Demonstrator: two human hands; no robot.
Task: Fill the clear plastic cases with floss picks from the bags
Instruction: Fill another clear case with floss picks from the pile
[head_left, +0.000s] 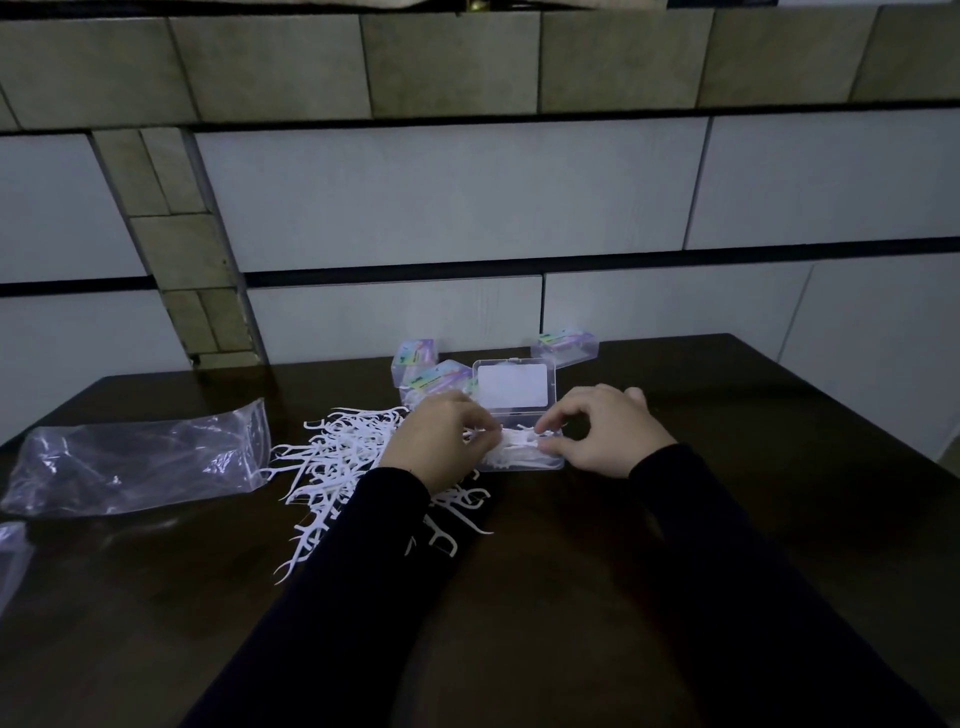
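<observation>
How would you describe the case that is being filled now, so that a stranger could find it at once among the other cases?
Look at the dark wooden table, just right of the loose pile of white floss picks. The open case lies between the left hand and the right hand. Unlike the closed cases with colourful labels behind it, its lid stands raised, with a plain white panel.

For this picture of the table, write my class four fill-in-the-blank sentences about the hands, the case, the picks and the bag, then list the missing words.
1. The lid of the open case stands ____.
2. The loose floss picks lie to the ____ of the open case.
3. The plastic bag lies ____ on the table.
4. The left hand and the right hand both pinch picks over the case's ____.

Missing words: open; left; flat; tray
</observation>
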